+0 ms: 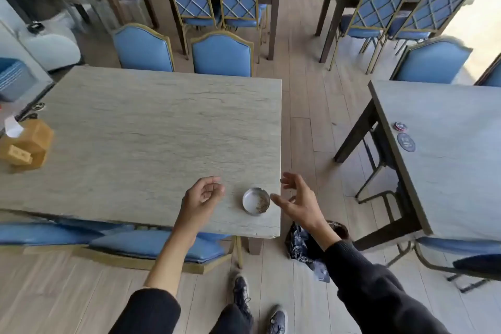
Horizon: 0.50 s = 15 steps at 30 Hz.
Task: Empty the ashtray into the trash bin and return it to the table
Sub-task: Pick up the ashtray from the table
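Note:
A small round metal ashtray (256, 201) with ash and butts inside sits near the front right corner of the grey table (151, 138). My right hand (296, 199) hovers just right of it, fingers spread, the thumb tip almost at its rim. My left hand (202, 196) rests above the table to the ashtray's left, fingers loosely curled and holding nothing. The trash bin (306, 248), lined with a dark bag, stands on the floor below the table's right corner, partly hidden behind my right forearm.
A wooden tissue box (25, 144) stands at the table's left edge. Blue chairs (222, 53) line the far side, and another (151, 248) is tucked under the near edge. A second table (447, 149) stands to the right across a floor aisle.

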Motion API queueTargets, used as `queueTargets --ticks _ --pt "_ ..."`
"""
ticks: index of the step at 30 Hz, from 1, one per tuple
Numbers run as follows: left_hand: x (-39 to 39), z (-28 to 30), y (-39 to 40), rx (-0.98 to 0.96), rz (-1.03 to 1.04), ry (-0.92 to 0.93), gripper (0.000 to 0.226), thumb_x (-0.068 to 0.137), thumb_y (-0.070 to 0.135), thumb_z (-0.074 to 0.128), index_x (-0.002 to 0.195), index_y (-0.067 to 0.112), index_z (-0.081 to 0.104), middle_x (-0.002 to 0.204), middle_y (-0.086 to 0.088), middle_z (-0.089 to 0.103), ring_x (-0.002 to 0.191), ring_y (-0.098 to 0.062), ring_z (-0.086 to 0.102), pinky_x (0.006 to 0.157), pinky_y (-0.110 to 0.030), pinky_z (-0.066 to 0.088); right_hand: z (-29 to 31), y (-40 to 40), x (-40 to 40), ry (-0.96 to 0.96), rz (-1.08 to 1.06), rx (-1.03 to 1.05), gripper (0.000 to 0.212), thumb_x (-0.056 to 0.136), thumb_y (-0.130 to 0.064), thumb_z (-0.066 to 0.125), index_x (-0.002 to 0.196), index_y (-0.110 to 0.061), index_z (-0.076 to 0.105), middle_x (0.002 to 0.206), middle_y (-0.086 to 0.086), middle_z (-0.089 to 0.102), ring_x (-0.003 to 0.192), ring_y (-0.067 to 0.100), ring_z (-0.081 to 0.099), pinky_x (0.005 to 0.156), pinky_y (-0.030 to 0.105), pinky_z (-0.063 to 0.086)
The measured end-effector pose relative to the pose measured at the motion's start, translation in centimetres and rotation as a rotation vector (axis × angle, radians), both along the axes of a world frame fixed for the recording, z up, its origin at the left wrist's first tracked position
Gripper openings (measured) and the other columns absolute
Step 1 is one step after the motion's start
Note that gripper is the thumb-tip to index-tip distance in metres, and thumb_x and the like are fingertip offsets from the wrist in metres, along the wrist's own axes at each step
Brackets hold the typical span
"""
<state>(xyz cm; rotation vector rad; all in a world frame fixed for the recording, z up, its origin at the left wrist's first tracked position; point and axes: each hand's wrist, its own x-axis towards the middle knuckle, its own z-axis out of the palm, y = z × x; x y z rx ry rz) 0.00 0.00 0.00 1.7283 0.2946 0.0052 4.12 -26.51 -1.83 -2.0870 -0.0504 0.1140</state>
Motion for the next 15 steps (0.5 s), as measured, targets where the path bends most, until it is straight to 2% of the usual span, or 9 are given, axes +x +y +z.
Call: queueTargets --ticks 4,7,9,12,14,15 --pt "1.6 -2.6 0.7 0.057 0.033 0.093 0.018 0.094 0.022 0.072 0.105 0.036 0.068 0.102 0.005 0.077 0.101 -0.013 0.071 0.096 -0.039 0.057 -2.6 1.5 1.4 0.084 0.079 -0.155 0.076 0.077 -0.032 0.084 0.142 -0.015 0.047 0.131 -0.001 0.063 0.111 0.014 0.062 0.088 0.034 0.056" --pt "3.8 -5.2 1.1 0.128 0.021 0.166 0.017 0.094 0.020 0.072 0.106 0.031 0.068 0.098 0.005 0.075 0.094 -0.016 0.071 0.090 -0.040 0.059 -4.9 2.7 3.2 0.144 0.107 -0.225 0.083 0.074 -0.033 0.085 0.144 -0.014 0.044 0.136 0.002 0.059 0.116 0.015 0.059 0.096 0.033 0.051" --pt "5.3 -6.9 1.3 0.182 -0.008 0.211 0.019 0.093 0.016 0.070 0.109 0.026 0.066 0.093 0.009 0.073 0.088 -0.015 0.069 0.084 -0.032 0.057 -6.4 3.3 4.5 0.201 0.146 -0.274 0.090 0.071 -0.036 0.087 0.146 -0.013 0.041 0.140 0.004 0.055 0.123 0.020 0.056 0.102 0.036 0.048" --pt "7.3 -9.7 1.3 0.287 -0.101 0.278 0.026 0.093 0.009 0.067 0.119 0.015 0.065 0.096 0.005 0.071 0.085 -0.012 0.065 0.070 -0.009 0.046 -9.0 4.4 6.1 0.277 0.198 -0.360 0.100 0.069 -0.038 0.087 0.150 -0.012 0.035 0.145 0.008 0.048 0.133 0.026 0.046 0.110 0.039 0.042" --pt "8.5 -11.7 1.2 0.357 -0.195 0.315 0.035 0.093 0.005 0.065 0.127 0.011 0.063 0.108 -0.004 0.072 0.087 -0.014 0.065 0.072 -0.007 0.046 -10.6 4.9 6.9 0.307 0.228 -0.415 0.106 0.068 -0.037 0.087 0.154 -0.010 0.030 0.147 0.010 0.043 0.137 0.028 0.041 0.112 0.037 0.037" --pt "8.9 -12.5 1.0 0.389 -0.247 0.328 0.039 0.092 0.003 0.063 0.131 0.012 0.061 0.114 -0.006 0.071 0.089 -0.015 0.066 0.077 -0.013 0.050 -11.2 5.1 7.2 0.310 0.235 -0.440 0.109 0.068 -0.036 0.088 0.155 -0.010 0.028 0.148 0.011 0.042 0.137 0.029 0.039 0.113 0.037 0.036"
